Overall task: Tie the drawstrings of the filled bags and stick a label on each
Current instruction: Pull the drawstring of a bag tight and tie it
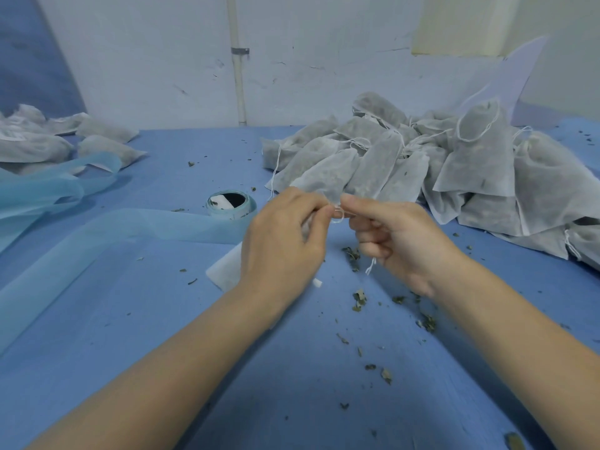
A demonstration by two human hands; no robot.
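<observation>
Blue counter [130, 319] before you, both hands pinch the drawstring [338, 213] of a bag [328, 181] held just over it, left hand [285, 237] and right hand [394, 237] mid-knot; next, likely pull tight, then label.

No text, brand, number or sign could be read anywhere. The roll of labels [231, 205] on the blue table cover [292, 368] showed only black and white patches inside its ring, too blurred to make out as letters. The bags at the far left [35, 141] carried pale patches that may have been labels, but nothing on them was legible.
</observation>
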